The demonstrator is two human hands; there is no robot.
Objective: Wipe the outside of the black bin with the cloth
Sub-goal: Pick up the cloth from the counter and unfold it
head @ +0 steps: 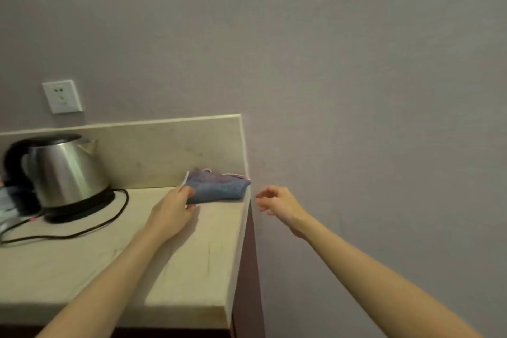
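Plain grey wall, pale counter in the near left. Cloth folded at far right corner, beside the edge. Left grip pinching its near-left corner; right grip open, off the edge, empty. Could drop over the edge if tugged rightward. Kettle at left, contents hidden. No bin in view.

Blue cloth: folded into a thick, rumpled wad, mottled blue with a faint pinkish cast on top and a pale pink-white edging showing at its left and far edges. Lies flat on the worktop, in the far right corner, against the upstand behind it and right at the worktop's right edge. Its near left corner is touched by the left hand's fingertips. Black bin not in view.
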